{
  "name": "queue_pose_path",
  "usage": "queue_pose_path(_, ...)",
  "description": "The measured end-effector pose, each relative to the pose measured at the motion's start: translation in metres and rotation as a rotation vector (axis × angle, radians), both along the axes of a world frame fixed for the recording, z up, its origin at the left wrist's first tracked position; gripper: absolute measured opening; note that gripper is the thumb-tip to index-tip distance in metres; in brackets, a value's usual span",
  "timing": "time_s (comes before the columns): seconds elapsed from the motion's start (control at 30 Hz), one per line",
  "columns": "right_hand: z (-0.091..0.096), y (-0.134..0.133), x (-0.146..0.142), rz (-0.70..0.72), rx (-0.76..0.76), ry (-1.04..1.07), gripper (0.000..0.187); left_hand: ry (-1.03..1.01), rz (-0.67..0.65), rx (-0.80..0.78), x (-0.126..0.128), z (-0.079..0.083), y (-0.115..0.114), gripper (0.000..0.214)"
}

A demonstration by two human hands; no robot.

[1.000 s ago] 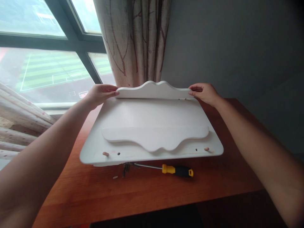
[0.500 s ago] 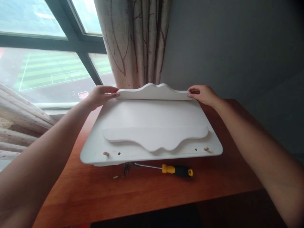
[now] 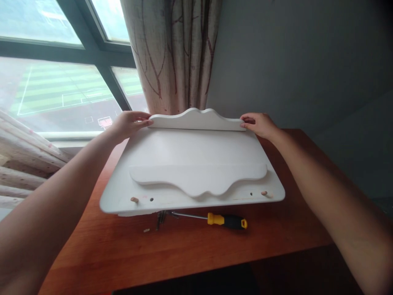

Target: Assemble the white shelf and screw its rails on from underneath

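Note:
A white board with a wavy top edge stands upright along the far side of a large white panel. My left hand pinches its left end, and my right hand pinches its right end. Lying flat on the panel, nearer to me, is a second white wavy board, its curved edge facing me. Along the panel's near edge a wooden dowel sticks up on the left and another wooden dowel on the right, each beside a small dark hole.
On the brown wooden table, in front of the panel, lie a yellow and black screwdriver, several dark screws and a small loose dowel. Behind are a curtain, a window and a grey wall.
The whole view has shifted slightly, so things appear a little farther left. Both hands keep their hold on the ends of the upright wavy board.

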State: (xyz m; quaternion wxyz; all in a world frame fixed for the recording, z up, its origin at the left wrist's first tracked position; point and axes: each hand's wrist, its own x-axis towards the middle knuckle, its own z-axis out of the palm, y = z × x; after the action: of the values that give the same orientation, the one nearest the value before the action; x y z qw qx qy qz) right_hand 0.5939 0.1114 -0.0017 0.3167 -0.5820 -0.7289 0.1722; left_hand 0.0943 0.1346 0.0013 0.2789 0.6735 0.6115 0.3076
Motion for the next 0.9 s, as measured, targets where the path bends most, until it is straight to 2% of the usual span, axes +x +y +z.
queue_pose_path(0.2, -0.009, -0.001, 0.002, -0.023, -0.006, 0.002, 0.029, 0.050, -0.012, 0.078, -0.004, -0.009, 0.003, 0.055)
queue_pose_path(0.43, -0.012, -0.005, 0.000, -0.046, 0.020, -0.032, 0.028, 0.035, -0.010, 0.100, 0.001, -0.009, -0.002, 0.052)
queue_pose_path(0.5, -0.012, -0.008, -0.004, -0.075, 0.043, -0.058, 0.028, 0.077, -0.012, 0.113, 0.002, -0.008, -0.001, 0.051)
queue_pose_path(0.6, -0.010, -0.014, -0.010, -0.101, 0.091, -0.155, 0.028, 0.253, -0.095, 0.239, 0.003, -0.004, -0.005, 0.048)
queue_pose_path(0.67, -0.007, -0.021, -0.012, -0.088, 0.128, -0.228, 0.031, 0.368, -0.153, 0.344, 0.005, 0.002, -0.015, 0.049)
queue_pose_path(0.77, -0.001, -0.043, -0.010, -0.038, 0.197, -0.267, 0.034, 0.458, -0.185, 0.497, 0.008, 0.015, -0.045, 0.050)
queue_pose_path(0.9, 0.010, -0.095, -0.011, 0.065, 0.246, -0.270, 0.027, 0.399, -0.271, 0.591, 0.010, 0.031, -0.098, 0.032)
